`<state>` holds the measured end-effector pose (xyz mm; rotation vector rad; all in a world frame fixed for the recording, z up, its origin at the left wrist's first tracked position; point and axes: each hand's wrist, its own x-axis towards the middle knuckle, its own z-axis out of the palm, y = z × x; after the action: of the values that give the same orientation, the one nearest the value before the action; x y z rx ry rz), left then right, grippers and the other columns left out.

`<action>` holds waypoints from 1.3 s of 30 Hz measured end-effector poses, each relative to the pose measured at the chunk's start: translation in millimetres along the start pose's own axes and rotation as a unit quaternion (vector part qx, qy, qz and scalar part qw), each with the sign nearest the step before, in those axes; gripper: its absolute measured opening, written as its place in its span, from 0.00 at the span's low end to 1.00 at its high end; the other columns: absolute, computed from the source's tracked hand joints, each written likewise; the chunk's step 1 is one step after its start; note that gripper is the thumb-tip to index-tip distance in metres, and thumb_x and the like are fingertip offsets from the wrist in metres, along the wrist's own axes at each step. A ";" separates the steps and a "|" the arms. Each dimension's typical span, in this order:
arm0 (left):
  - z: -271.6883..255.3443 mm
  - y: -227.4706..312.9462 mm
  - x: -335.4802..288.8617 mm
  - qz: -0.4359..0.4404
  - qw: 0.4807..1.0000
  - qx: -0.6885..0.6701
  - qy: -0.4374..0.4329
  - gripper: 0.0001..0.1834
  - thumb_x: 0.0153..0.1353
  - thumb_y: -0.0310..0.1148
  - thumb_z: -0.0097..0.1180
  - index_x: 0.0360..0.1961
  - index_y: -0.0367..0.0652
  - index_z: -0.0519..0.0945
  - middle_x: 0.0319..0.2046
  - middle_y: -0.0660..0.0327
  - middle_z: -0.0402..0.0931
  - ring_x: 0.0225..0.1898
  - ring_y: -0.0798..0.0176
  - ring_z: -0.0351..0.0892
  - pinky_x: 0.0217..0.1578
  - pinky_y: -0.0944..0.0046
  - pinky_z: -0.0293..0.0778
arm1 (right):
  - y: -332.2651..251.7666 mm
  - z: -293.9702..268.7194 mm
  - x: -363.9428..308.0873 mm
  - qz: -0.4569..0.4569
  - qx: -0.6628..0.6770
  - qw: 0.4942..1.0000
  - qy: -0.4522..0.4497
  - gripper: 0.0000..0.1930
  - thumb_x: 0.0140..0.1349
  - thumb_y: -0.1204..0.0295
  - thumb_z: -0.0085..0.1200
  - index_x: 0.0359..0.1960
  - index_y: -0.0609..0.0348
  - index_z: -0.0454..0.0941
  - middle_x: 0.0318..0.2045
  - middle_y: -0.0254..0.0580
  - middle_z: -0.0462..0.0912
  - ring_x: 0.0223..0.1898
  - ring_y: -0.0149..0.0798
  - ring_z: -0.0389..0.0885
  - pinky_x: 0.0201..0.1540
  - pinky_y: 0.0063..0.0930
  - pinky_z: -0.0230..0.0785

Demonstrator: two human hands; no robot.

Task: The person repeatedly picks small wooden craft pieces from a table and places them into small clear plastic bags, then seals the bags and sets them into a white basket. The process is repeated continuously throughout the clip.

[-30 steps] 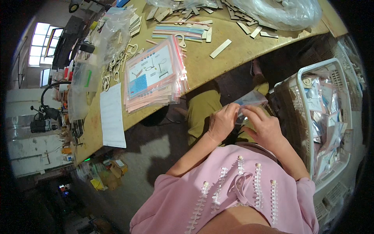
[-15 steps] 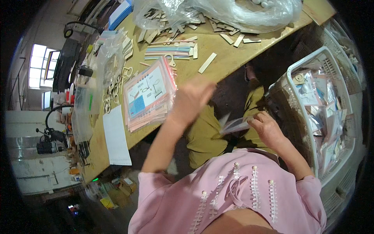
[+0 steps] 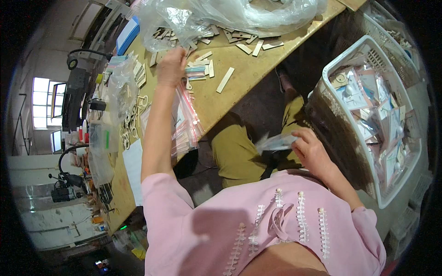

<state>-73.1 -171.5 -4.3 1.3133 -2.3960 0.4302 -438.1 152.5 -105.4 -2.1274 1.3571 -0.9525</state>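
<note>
My left hand (image 3: 171, 68) is stretched far over the table, fingers curled down beside the wooden strips (image 3: 202, 59) and the bundle of coloured sticks (image 3: 195, 71); what its fingertips grip, if anything, is hidden. Under that forearm lies a stack of clear zip bags (image 3: 185, 124) with pink edges and printed cards, partly covered by the arm. Above my lap, my right hand (image 3: 311, 149) pinches the edge of a clear plastic bag (image 3: 276, 142). Part of that bag is blurred, so its contents are hard to make out.
To the right stands a white plastic basket (image 3: 326, 73) full of packed bags. Crumpled plastic sheeting (image 3: 202, 20) lies over wooden pieces at the far side. Wooden ring shapes (image 3: 131, 122), a white sheet (image 3: 133, 168) and one lone strip (image 3: 225, 80) lie on the table.
My left hand has moved from the table's near edge, forward and left to the sticks and wooden strips. My right hand still holds the bag above my lap. The view has shifted slightly.
</note>
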 end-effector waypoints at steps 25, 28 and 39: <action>-82.1 200.3 -187.1 -0.292 0.680 -0.668 0.075 0.07 0.69 0.18 0.60 0.46 0.35 0.80 0.37 0.60 0.84 0.39 0.69 0.86 0.43 0.69 0.83 | -40.0 14.7 73.4 -0.124 -0.053 0.990 -0.043 0.07 0.57 0.84 0.61 0.36 0.67 0.77 0.47 0.54 0.82 0.52 0.58 0.81 0.51 0.46 0.78; -82.5 210.4 -187.1 -0.264 0.806 -0.528 0.028 0.05 0.64 0.22 0.67 0.39 0.37 0.83 0.33 0.61 0.85 0.36 0.67 0.87 0.38 0.67 0.81 | -51.2 20.0 78.5 -0.150 -0.057 0.986 -0.046 0.06 0.58 0.84 0.60 0.36 0.68 0.77 0.51 0.55 0.82 0.56 0.59 0.81 0.54 0.47 0.78; -114.0 71.6 -199.0 -0.351 0.915 -0.200 0.013 0.11 0.65 0.31 0.63 0.46 0.41 0.88 0.39 0.52 0.88 0.39 0.54 0.88 0.38 0.58 0.82 | -30.7 13.1 69.5 -0.101 -0.093 0.989 -0.061 0.06 0.60 0.83 0.61 0.38 0.66 0.78 0.56 0.55 0.82 0.58 0.60 0.79 0.58 0.49 0.77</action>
<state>-15.5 61.8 -1.3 1.7959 -1.6815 -0.2347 -390.3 102.4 -71.4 -2.4581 1.2311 -0.7799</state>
